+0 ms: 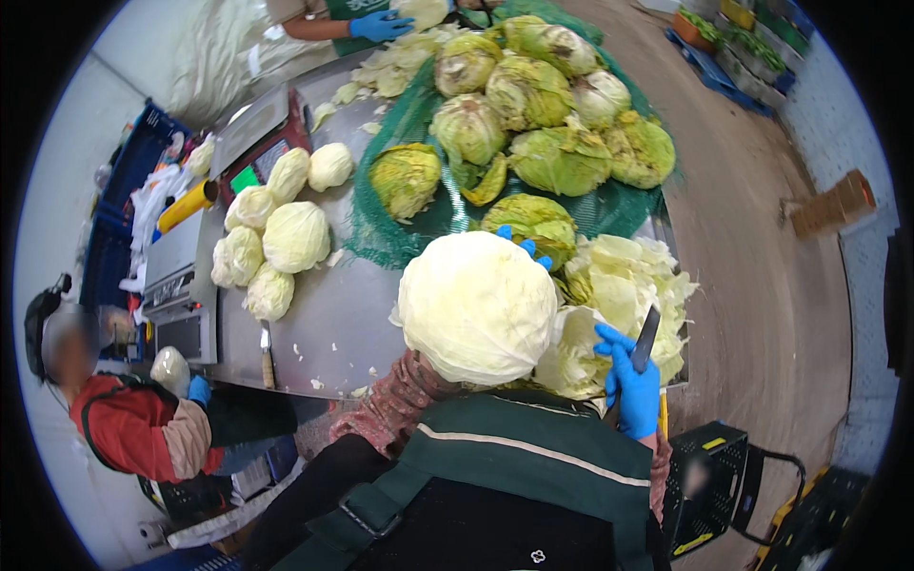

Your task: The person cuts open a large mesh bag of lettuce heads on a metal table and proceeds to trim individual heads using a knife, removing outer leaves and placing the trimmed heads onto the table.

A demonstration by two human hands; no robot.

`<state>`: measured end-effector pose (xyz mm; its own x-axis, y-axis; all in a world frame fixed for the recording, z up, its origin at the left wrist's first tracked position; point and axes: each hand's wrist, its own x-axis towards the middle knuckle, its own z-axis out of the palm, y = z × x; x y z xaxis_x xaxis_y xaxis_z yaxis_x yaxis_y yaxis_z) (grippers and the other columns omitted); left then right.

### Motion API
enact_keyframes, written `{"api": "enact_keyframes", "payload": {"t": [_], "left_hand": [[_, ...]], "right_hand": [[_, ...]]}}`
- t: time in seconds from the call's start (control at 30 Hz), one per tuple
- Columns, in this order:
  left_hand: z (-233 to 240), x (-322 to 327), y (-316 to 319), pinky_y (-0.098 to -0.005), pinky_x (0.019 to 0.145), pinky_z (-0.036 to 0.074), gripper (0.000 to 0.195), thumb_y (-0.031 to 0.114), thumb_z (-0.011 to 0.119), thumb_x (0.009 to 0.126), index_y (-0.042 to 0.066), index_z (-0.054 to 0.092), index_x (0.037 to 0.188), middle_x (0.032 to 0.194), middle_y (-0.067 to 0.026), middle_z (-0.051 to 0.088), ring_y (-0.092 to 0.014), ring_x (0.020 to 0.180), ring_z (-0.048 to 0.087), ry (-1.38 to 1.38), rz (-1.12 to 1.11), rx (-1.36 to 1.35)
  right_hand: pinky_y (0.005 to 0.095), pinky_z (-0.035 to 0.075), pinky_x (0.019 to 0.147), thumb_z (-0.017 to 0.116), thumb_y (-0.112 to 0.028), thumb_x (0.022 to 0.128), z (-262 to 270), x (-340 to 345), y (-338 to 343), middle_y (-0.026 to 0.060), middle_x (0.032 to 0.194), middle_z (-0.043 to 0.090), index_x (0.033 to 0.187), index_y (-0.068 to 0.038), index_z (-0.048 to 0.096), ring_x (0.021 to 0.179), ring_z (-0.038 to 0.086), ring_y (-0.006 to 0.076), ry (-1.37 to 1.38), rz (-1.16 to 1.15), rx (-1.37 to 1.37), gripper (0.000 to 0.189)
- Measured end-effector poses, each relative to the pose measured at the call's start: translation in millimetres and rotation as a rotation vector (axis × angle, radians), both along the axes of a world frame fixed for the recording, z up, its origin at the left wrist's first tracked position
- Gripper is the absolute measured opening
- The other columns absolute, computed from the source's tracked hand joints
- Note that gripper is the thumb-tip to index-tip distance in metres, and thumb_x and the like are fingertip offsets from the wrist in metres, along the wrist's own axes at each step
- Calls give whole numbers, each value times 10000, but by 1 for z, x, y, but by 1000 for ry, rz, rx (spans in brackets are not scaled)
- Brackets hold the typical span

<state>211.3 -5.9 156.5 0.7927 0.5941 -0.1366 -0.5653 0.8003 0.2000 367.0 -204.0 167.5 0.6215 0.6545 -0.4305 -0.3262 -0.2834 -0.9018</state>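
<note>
A large pale cabbage head (pixel 477 307), its outer leaves gone, rests in my left hand (pixel 527 248). Only blue-gloved fingertips show past its upper right edge; the palm is hidden behind it. My right hand (pixel 635 389), also in a blue glove, grips a knife (pixel 646 339) with its dark blade pointing up. Beneath and beside that hand lie loose pale cabbage leaves (pixel 621 275). Beyond the held head, untrimmed green and yellowed cabbages (pixel 528 93) are heaped on a green mesh sack (pixel 414 239). Several pale cabbages (pixel 296 237) sit at the left on the metal table (pixel 314 357).
A second knife (pixel 267 357) with a wooden handle lies near the table edge. Scales (pixel 253 135) and a wrapping machine (pixel 178 278) stand left. One co-worker (pixel 143 428) holds a wrapped cabbage; another's gloved hand (pixel 382 26) is across the table. A black crate (pixel 707 485) stands lower right.
</note>
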Motion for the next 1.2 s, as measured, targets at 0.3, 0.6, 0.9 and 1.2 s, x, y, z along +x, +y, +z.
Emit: {"api": "enact_keyframes", "payload": {"t": [0.3, 0.6, 0.9, 1.2], "left_hand": [[-16, -20, 9, -491, 1172, 258, 688, 516, 416, 996, 137, 219, 1535, 1552, -132, 298, -320, 1411, 328, -63, 135, 97], [-6, -11, 19, -474, 1179, 241, 923, 598, 573, 891, 126, 144, 1559, 1591, -125, 218, -302, 1423, 312, -40, 234, 426], [-30, -18, 14, -439, 1126, 327, 978, 523, 749, 767, 24, 314, 1487, 1548, -158, 291, -283, 1389, 375, 351, -333, 958], [-61, 30, -17, -594, 956, 470, 866, 791, 330, 875, 217, 292, 1522, 1480, -69, 441, -308, 1296, 494, 494, -727, 124]], "right_hand": [[178, 360, 446, 679, -297, 907, 16, -22, 55, 17, 926, 674, 1364, -107, 545, 519, 451, 29, -8, 323, 94, 513], [219, 337, 395, 600, -539, 910, 13, -19, 73, -29, 616, 510, 1035, -84, 595, 450, 448, 82, 339, 157, 52, 472], [224, 318, 358, 375, -681, 950, -18, 16, 24, -7, 569, 518, 953, -101, 623, 387, 419, 90, 473, 70, -88, 631], [380, 475, 673, 575, -403, 962, -47, 13, -10, 138, 827, 603, 1520, -134, 297, 671, 558, 243, -649, 7, -226, 679]]}}
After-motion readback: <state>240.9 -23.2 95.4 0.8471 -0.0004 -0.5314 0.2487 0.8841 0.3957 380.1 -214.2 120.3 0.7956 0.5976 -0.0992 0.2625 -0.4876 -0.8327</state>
